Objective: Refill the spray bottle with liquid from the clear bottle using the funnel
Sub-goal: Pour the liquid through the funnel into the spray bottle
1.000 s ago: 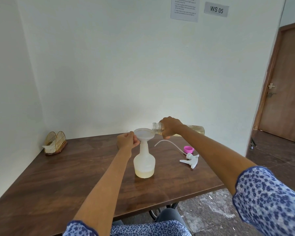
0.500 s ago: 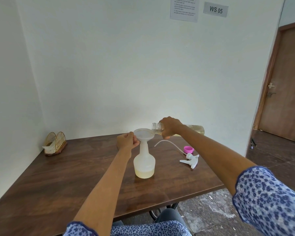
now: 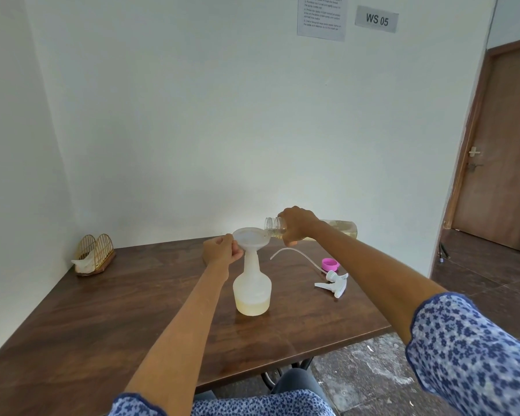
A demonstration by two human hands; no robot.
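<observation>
A translucent white spray bottle [image 3: 252,291] stands upright on the brown table [image 3: 117,313], with pale yellow liquid in its bottom part. A white funnel [image 3: 249,237] sits in its neck. My left hand [image 3: 221,250] pinches the funnel's left rim. My right hand [image 3: 296,225] grips the clear bottle [image 3: 341,229] near its neck and holds it almost horizontal, its open mouth over the funnel's right rim. Yellowish liquid lies along the clear bottle's lower side.
The white trigger spray head [image 3: 332,283] with its long thin tube lies on the table to the right of the spray bottle. A pink cap [image 3: 329,264] lies just behind it. A gold wire napkin holder [image 3: 95,258] stands at the far left corner.
</observation>
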